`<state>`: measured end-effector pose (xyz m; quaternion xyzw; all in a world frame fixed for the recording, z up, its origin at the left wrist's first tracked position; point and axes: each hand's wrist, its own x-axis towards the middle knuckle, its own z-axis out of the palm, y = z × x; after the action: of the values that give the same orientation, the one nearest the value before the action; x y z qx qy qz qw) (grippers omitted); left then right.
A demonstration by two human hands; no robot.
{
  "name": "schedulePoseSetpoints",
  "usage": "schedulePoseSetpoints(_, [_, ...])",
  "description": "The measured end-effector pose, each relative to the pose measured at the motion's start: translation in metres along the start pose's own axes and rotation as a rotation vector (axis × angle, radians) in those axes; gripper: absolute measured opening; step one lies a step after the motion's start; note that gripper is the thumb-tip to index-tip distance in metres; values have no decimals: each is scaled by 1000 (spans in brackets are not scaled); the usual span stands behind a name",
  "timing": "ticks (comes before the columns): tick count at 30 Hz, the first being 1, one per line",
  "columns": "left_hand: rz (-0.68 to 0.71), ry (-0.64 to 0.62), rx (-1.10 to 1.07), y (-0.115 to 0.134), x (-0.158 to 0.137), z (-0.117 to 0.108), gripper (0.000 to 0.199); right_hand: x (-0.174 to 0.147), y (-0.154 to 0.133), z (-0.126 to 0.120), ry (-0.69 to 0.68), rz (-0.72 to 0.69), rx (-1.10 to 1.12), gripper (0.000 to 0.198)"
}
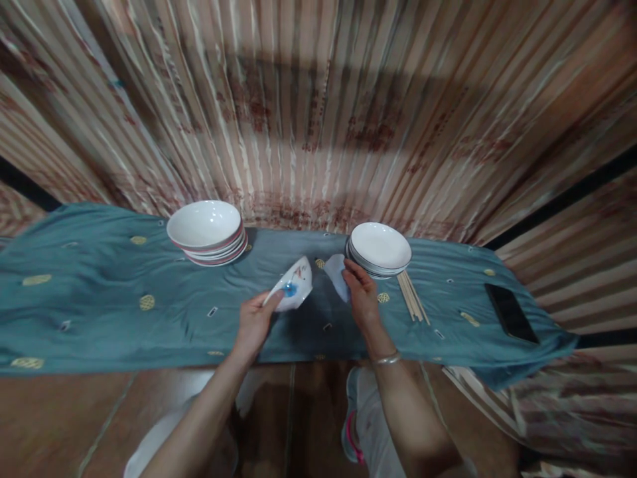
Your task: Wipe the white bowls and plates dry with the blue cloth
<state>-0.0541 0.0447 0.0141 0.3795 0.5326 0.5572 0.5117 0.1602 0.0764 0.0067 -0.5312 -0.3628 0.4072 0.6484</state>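
Teal, pineapple-printed cloth (112, 265) is lying beneath the dishes. At left, white red-banded bowls (205, 228) are nesting; at right, round white dark-rimmed plates (381, 247) are sitting stacked, presumably for steadiness. Between them, left hand (255, 323) is clamping an angular, white, blue-printed piece (300, 282) by its edge, perhaps sparing its face; right hand (363, 295) is pinching a pale, thin-looking piece (336, 273) beside the plates.

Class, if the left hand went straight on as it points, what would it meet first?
Past its painted piece, probably the curtain, though depth is unclear: the tablecloth may come first.
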Motion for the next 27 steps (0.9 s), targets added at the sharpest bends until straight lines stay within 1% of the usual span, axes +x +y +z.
schedulePoseSetpoints(2, [-80, 26, -175, 4, -2, 5, 41, -1, -5, 3, -17, -56, -50, 45])
schedulePoseSetpoints(3, [-102, 14, -249, 6, -3, 8, 46, -4, -9, 5, -39, -92, -85, 45])
schedulePoseSetpoints(6, [-160, -29, -370, 11, -6, 15, 50, -17, -21, 17, -145, -270, -238, 42])
schedulePoseSetpoints(8, [-170, -42, -391, 12, -7, 16, 49, -32, -26, 28, -253, -436, -380, 40])
schedulePoseSetpoints(11, [-163, -55, -417, 12, -8, 14, 44, -57, -28, 47, -485, -703, -700, 43])
schedulePoseSetpoints(12, [-164, -50, -432, 10, -8, 13, 43, -63, -27, 53, -546, -762, -805, 44])
schedulePoseSetpoints(13, [-168, -40, -448, 9, -8, 12, 42, -68, -26, 58, -577, -794, -890, 46])
schedulePoseSetpoints(16, [-170, -15, -483, 5, -6, 10, 40, -73, -22, 66, -589, -828, -1020, 48])
schedulePoseSetpoints(19, [-168, -13, -487, 3, -5, 11, 40, -66, -20, 67, -559, -799, -1034, 48])
schedulePoseSetpoints(22, [-169, -22, -496, 2, -4, 12, 41, -55, -20, 65, -522, -754, -987, 48])
schedulePoseSetpoints(27, [-168, -43, -532, 4, -3, 11, 40, -35, -14, 62, -502, -681, -817, 47])
